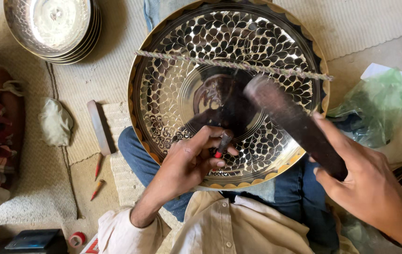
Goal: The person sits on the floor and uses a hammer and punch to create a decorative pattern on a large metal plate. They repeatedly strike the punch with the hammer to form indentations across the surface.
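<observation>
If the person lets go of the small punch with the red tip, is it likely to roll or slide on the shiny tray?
Probably both. The punch looks slim and round, so it may roll. The engraved tray seems polished and rests tilted on the lap, so it likely slides down.

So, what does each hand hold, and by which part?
The left hand pinches a small punch at its lower shaft, tip on the plate. The right hand grips a dark hammer by the handle's lower end.

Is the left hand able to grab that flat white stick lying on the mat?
Probably not right away. The left hand is busy pinching a small punch against the big patterned plate. The flat white stick lies uncovered to its left, so nothing blocks it once the fingers let go.
</observation>
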